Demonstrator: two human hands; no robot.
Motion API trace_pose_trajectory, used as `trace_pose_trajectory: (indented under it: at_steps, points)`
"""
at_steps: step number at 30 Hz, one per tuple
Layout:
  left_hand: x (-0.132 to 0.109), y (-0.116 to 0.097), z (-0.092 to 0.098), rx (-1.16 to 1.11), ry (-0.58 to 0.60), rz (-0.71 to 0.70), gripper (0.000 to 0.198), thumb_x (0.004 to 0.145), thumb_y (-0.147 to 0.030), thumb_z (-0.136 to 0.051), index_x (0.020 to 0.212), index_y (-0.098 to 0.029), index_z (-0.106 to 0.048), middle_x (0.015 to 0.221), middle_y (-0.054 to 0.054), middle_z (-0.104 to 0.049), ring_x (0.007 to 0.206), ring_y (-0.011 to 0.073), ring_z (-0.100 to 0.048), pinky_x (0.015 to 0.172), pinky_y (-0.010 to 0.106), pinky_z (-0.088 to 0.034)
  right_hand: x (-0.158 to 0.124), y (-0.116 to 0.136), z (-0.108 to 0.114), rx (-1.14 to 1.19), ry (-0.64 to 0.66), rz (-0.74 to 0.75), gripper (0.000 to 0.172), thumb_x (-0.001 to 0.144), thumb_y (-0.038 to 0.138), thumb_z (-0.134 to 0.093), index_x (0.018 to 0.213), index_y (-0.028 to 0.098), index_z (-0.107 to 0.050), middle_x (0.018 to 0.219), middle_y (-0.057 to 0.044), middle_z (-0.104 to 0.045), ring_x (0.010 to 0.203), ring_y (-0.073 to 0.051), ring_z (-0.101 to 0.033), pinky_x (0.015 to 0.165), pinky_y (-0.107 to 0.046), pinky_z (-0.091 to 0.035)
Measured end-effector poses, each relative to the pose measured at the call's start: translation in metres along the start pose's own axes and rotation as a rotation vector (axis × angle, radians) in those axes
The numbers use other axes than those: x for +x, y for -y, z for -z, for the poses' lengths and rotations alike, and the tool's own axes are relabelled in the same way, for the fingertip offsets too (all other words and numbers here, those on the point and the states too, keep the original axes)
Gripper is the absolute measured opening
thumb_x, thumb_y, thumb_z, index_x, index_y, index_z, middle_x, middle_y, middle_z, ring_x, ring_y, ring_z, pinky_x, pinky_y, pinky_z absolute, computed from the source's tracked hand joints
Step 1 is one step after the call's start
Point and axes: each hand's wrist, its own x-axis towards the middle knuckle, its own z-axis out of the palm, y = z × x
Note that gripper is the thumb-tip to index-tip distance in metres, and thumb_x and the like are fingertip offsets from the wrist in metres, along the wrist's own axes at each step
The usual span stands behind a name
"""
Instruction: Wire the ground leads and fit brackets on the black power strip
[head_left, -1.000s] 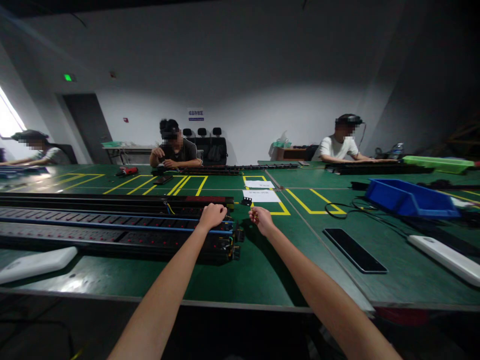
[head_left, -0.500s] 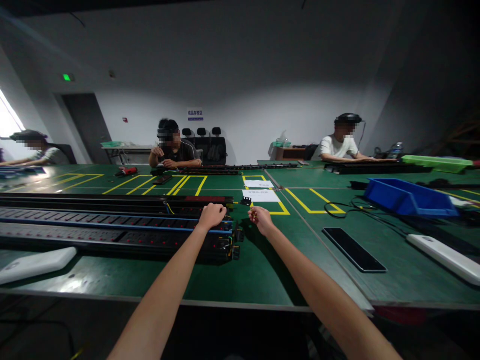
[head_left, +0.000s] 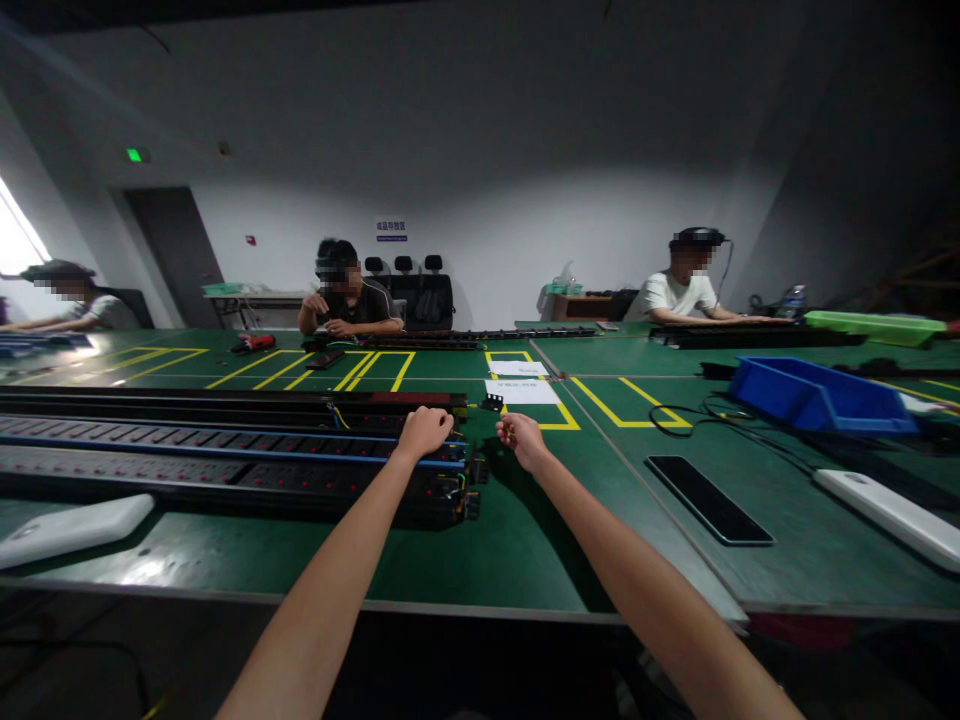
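Note:
Several long black power strips [head_left: 300,478] with rows of sockets and red dots lie side by side on the green table. My left hand [head_left: 424,432] is closed over the right end of one of the strips, its fingers partly hidden. Just right of the strip ends, my right hand [head_left: 523,440] is raised, with its fingers closed on small brass-coloured pieces [head_left: 509,432], too small to make out exactly. A small black toothed part [head_left: 492,402] lies between the hands, a bit farther back. Loose wires and black end parts [head_left: 472,505] stick out of the nearer strips.
A dark phone [head_left: 709,500], a white device [head_left: 889,515], a blue bin [head_left: 821,398] and black cables [head_left: 720,418] lie to the right. Another white device [head_left: 79,530] is at the left. Paper sheets [head_left: 523,391] lie ahead. Several people sit across the table.

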Motion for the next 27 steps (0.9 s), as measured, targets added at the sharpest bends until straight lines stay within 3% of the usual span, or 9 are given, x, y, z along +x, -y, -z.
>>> trace_pose_trajectory:
  at_steps: [27]
  points:
    - [-0.0003,-0.0014,0.002,-0.006,0.022,0.013,0.045,0.1,-0.039,-0.036,0.084,-0.022,-0.075,0.092,0.01,-0.075,0.097,0.0254,-0.067,0.089,0.034,-0.046,0.0049,-0.0057,0.0042,-0.048,0.042,0.034,0.01,0.076,0.01,-0.065,0.076,0.018,-0.059,0.058,0.0,-0.066,0.044,-0.009,-0.054,0.04,-0.017,-0.04]
